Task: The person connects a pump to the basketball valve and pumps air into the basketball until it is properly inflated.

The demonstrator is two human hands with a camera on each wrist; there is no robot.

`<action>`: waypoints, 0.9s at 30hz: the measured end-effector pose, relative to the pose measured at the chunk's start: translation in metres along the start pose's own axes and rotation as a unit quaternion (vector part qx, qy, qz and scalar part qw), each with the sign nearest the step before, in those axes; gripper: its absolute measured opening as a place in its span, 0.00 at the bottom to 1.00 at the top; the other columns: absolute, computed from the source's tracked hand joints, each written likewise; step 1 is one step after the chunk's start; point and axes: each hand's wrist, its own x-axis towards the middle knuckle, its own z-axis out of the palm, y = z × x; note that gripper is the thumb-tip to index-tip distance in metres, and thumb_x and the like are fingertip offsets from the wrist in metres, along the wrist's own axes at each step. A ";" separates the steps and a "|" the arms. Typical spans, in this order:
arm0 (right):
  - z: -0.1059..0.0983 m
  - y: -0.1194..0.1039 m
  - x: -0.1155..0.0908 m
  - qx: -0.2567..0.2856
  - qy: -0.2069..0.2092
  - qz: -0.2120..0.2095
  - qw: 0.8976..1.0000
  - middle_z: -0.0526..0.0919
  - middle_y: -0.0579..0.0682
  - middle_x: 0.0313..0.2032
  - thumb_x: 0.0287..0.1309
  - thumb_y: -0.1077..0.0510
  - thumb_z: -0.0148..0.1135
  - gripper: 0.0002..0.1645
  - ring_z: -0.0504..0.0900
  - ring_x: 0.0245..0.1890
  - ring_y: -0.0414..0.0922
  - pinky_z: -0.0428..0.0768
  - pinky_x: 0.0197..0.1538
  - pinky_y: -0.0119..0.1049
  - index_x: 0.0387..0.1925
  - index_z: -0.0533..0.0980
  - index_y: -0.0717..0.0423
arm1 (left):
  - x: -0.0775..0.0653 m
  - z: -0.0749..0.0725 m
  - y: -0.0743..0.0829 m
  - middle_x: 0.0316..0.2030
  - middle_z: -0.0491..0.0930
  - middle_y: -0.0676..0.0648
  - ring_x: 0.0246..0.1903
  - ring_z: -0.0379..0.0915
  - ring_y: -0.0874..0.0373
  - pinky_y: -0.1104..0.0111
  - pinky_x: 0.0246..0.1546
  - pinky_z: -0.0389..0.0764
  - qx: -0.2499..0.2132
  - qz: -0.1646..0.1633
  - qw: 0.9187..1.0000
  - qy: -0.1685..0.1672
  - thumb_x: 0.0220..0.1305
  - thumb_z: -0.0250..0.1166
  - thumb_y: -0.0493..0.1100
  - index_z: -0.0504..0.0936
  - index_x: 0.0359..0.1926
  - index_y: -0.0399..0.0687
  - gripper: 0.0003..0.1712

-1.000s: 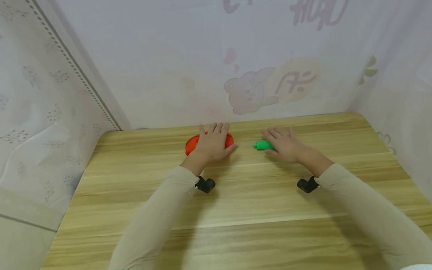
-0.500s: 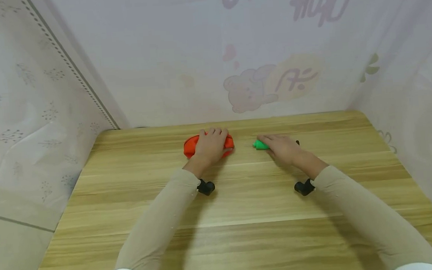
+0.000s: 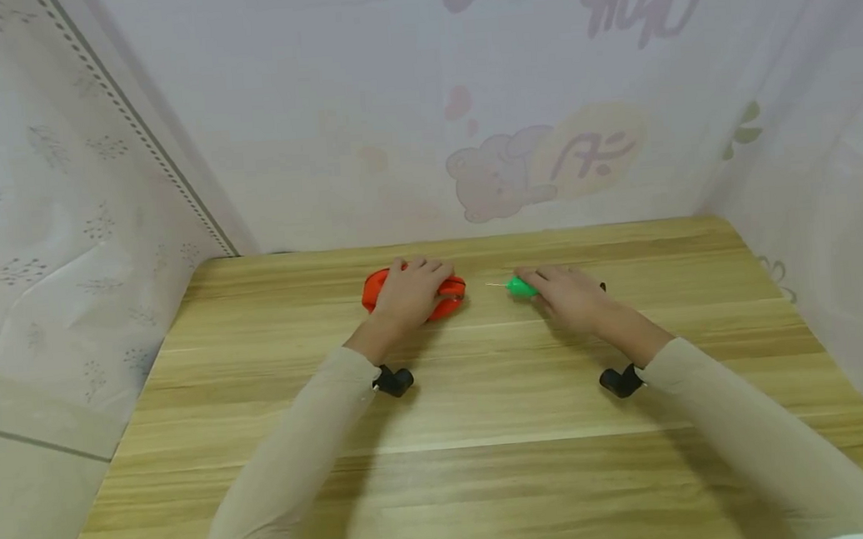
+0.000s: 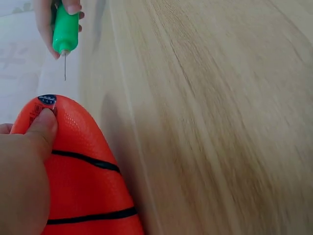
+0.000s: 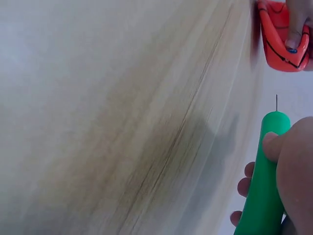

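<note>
A deflated orange-red basketball with black seam lines lies near the table's far edge. My left hand grips it from above. In the left wrist view the thumb presses beside a dark round label at the folded ball's end. My right hand holds a green ball pump, fingers wrapped round its body and thumb along its side. A thin metal needle sticks out of the pump's front, pointing left toward the ball. A short gap separates needle tip and ball.
Both things are on a wood-grain table. A pale printed curtain stands right behind its far edge, with more along both sides. Black camera mounts hang under the wrists.
Both hands lay spread over the ball and the pump a second ago; their fingers have since curled round them. The ball has tilted slightly, and the needle now shows clearly.
</note>
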 end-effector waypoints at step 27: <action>-0.025 -0.045 -0.030 -0.018 0.072 -0.063 0.995 0.81 0.53 0.46 0.73 0.51 0.58 0.28 0.82 0.39 0.46 0.81 0.31 0.40 0.69 0.70 0.56 | -0.024 -0.015 -0.007 0.42 0.81 0.51 0.42 0.71 0.49 0.51 0.49 0.71 -0.100 0.099 0.987 0.082 0.71 0.65 0.46 0.76 0.43 0.48 0.09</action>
